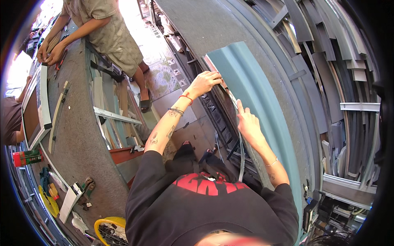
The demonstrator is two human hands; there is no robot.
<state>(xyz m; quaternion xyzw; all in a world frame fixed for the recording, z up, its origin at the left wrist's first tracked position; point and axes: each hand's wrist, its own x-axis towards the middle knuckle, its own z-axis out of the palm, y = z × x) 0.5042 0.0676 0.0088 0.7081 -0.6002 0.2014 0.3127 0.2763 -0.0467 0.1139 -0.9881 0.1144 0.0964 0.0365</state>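
Observation:
A long blue-green profile with ridges along its length lies on the grey bench to my right. My left hand is closed at the profile's near edge, close to its far end, with the fingertips on a thin strip there. Lower along the same edge is my right hand, its index finger stretched along the edge and the other fingers curled on the strip. From beneath it the pale, narrow strip hangs down past the bench side toward my lap. The palm side of both hands is hidden.
Racks of grey and white profiles line the right. On the left bench lie a framed panel, a narrow strip, a red-green container and yellow tape. A co-worker stands there, handling the frame's end.

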